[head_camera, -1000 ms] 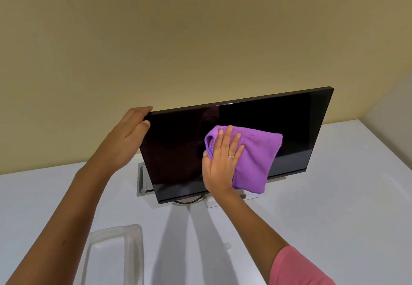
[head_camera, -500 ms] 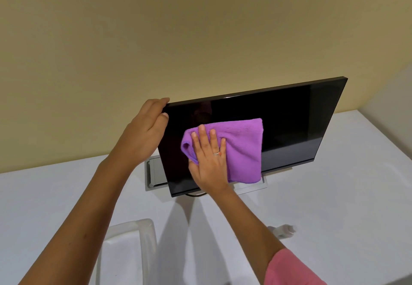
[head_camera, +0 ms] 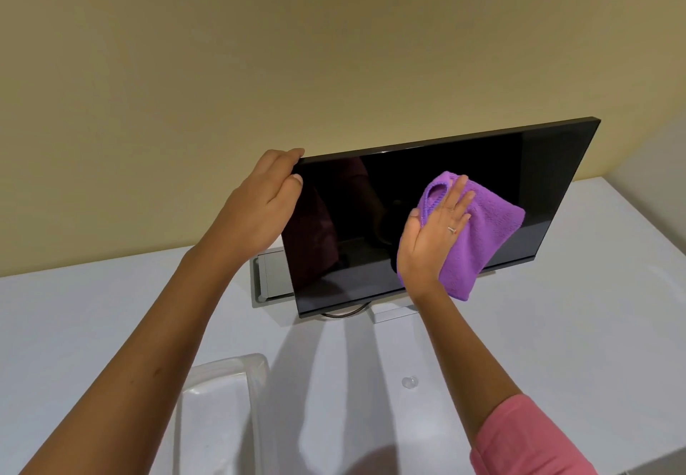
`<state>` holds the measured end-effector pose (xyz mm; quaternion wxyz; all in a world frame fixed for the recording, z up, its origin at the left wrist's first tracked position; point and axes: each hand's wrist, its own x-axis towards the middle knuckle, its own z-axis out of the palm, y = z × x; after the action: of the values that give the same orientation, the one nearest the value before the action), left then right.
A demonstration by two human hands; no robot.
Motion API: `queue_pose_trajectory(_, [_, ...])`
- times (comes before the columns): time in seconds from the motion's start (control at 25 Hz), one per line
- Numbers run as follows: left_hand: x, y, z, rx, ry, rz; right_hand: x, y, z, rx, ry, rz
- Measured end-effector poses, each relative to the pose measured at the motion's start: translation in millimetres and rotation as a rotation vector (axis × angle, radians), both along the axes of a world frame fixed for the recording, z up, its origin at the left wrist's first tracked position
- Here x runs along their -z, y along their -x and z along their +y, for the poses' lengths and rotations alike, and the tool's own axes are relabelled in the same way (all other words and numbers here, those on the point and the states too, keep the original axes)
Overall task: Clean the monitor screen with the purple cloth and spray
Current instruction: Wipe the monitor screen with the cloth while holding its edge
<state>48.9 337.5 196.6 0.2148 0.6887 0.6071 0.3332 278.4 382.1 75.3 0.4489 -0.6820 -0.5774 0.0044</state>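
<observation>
A person stood over a white desk (head_camera: 111,318), both bare arms reaching forward to a black monitor (head_camera: 371,222) that stood on its stand near the back of the desk, in front of a plain tan wall (head_camera: 297,47). The screen was dark and glossy, tilted back a little, and showed faint reflections. A purple cloth (head_camera: 486,237) lay flat against the right-hand middle of the screen, its lower edge hanging down to the bottom bezel. The cloth looked soft, thick and light, the sort that folds and bunches easily, so it seemed best held under a flat palm rather than pinched. The right hand (head_camera: 434,237) pressed it to the glass that way, palm down, fingers straight and close together, pointing up and to the right; a ring showed on one finger. The monitor looked thin, stiff and probably fragile, likely to rock under pressure, so its frame seemed the safe place to hold. The left hand (head_camera: 267,199) gripped the upper left corner, fingers curled over the top edge and out of sight behind, thumb lying along the front edge. Both arms were stretched nearly straight, with a pink sleeve (head_camera: 527,437) on the right. A clear plastic tray (head_camera: 256,381) sat near the front of the desk, and a small clear cap (head_camera: 409,382) lay to its right. No spray bottle was visible.
</observation>
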Motion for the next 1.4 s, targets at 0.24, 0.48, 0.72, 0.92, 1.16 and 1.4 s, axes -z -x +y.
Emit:
queue_pose_trajectory(0.24, [-1.3, 3.6, 1.3, 0.033, 0.032, -0.078, 12.1, 67.9, -28.1, -0.177, -0.073, -0.281])
queue_pose_trajectory(0.48, [-0.6, 3.1, 2.9, 0.037, 0.028, -0.101, 10.7, 132.7, -44.3, -0.422, -0.139, -0.389])
queue_pose_trajectory(0.72, [0.1, 2.7, 2.1, 0.043, 0.014, -0.086, 11.6, 137.7, -46.4, -0.43, -0.15, -0.357])
queue_pose_trajectory(0.92, [0.2, 2.3, 1.0, 0.032, 0.044, -0.099, 40.0, 133.5, -59.2, -0.39, -0.081, -0.463])
queue_pose_trajectory(1.16, [-0.2, 2.2, -3.5, 0.059, 0.042, -0.076, 98.0, 116.5, -95.8, -0.365, 0.061, -0.573])
queue_pose_trajectory(1.4, [-0.7, 1.5, -3.2, 0.066, 0.036, -0.046, 88.2, 125.0, -98.1, -0.36, 0.133, -0.475])
